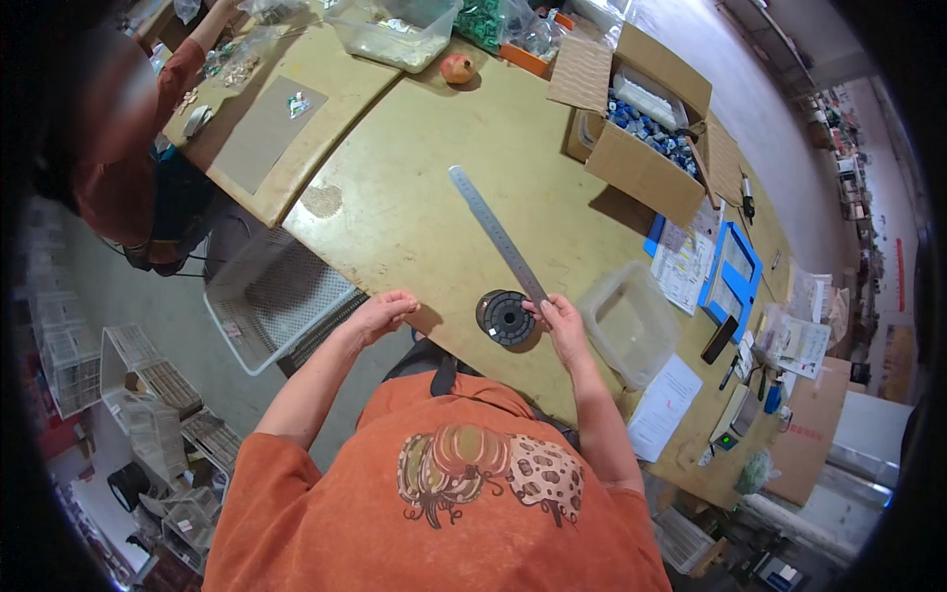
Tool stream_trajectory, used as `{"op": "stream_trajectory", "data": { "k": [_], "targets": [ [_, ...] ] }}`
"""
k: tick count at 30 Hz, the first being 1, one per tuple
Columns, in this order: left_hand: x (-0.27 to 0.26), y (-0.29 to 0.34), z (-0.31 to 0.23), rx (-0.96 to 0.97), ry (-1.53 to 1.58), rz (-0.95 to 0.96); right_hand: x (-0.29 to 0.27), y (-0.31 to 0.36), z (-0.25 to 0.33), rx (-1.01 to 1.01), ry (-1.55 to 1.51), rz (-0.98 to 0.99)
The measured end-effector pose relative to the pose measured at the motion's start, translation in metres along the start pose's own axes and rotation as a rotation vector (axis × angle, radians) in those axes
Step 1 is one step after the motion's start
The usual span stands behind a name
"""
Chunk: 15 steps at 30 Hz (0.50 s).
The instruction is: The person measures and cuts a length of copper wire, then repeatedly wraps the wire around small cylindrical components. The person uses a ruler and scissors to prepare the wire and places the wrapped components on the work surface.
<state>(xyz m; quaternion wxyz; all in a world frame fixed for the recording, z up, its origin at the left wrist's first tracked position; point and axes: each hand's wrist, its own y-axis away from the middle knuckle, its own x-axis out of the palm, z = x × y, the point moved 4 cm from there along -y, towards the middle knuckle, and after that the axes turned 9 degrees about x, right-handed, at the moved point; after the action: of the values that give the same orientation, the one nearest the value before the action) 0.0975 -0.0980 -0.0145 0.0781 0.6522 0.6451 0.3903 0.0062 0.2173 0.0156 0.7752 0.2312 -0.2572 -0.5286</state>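
Note:
A long steel ruler (498, 234) slants away across the table, its near end between the thumb and fingers of my right hand (562, 328). Right beside those fingers lies a black round spool (510, 321) with a hole in its middle, near the table's front edge. My left hand (383, 314) is held at the front edge, left of the spool, with thumb and fingertips pinched together. Whatever may be between those fingertips is too small to make out.
On the right stand a clear plastic tub (631, 324), a paper sheet (666, 407) and a blue frame (732, 279). An open cardboard box (646, 176) holds blue parts. A pomegranate (457, 68) sits at the back. Another person (118, 187) works at left, above a white crate (232, 331).

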Motion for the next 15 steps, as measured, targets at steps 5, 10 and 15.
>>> {"op": "stream_trajectory", "data": {
  "k": [5,10,15],
  "targets": [
    [-0.041,0.034,-0.055,0.196,-0.284,-0.028,0.039,0.007,0.032,-0.006,-0.061,0.053],
    [-0.041,0.063,-0.114,0.371,-0.501,-0.117,0.124,0.002,0.06,0.031,-0.137,0.292],
    [-0.027,0.058,-0.122,0.504,-0.322,-0.22,0.178,-0.039,0.06,-0.127,0.268,0.343]
  ]
}}
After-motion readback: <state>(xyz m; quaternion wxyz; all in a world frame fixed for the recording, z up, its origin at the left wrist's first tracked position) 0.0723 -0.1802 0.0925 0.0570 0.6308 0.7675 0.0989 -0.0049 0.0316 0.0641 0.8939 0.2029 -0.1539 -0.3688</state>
